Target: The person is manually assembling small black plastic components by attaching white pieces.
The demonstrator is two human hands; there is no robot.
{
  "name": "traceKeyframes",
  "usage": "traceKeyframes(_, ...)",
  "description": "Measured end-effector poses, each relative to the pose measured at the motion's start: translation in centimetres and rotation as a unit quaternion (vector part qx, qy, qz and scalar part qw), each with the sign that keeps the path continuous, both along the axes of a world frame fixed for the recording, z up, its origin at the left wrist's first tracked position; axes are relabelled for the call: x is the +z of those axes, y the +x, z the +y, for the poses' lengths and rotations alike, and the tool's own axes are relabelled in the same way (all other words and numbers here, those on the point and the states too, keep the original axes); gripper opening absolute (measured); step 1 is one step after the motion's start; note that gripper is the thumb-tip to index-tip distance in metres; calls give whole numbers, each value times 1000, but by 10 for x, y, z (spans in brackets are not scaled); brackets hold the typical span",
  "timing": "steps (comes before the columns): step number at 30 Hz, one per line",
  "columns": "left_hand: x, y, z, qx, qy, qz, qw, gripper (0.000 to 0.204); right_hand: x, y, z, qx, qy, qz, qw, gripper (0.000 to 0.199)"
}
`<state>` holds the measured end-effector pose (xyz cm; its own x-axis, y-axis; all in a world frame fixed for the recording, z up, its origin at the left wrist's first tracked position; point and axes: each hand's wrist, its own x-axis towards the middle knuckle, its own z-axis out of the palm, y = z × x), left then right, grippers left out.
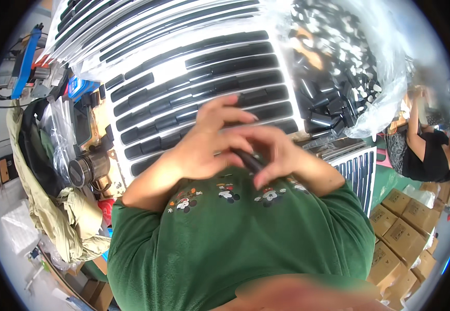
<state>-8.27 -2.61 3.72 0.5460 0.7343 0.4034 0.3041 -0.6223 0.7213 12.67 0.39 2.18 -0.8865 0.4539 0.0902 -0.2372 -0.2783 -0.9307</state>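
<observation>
Close in front of my chest, both hands are brought together around a small, dark, elongated black piece (249, 160). My right hand (278, 154) pinches it between thumb and fingers. My left hand (208, 139) has its thumb and lower fingers closed at the same piece, while its upper fingers stretch over the tray. Beneath and beyond them lies a white tray (170, 69) with rows of glossy black pieces (235, 67). One row near the back has a bare white stretch. The exact shape of the held piece is partly hidden by my fingers.
Right of the tray, a clear plastic bag (385, 96) holds many loose black and white pieces (333, 98). More loaded trays (157, 20) are stacked behind. A round glass jar (81, 171) stands left. Cardboard boxes (403, 233) and another person (427, 147) are at right.
</observation>
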Motion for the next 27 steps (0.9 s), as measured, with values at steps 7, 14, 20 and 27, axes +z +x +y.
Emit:
traceKeyframes(7, -73, -99, 60, 456, 220, 216, 835, 20, -23, 56, 188, -437, 400, -426, 684, 32)
traceKeyframes(14, -98, -100, 62, 450, 102, 147, 875, 14, -82, 87, 272, -318, 494, -586, 558, 35)
traceKeyframes(20, -78, -142, 57, 489, -2, 299, 820, 33, -73, 91, 275, -294, 485, -646, 511, 34)
traceKeyframes(27, -67, -168, 76, 393, -26, 319, 862, 27, -38, 89, 224, -466, 297, -348, 757, 28)
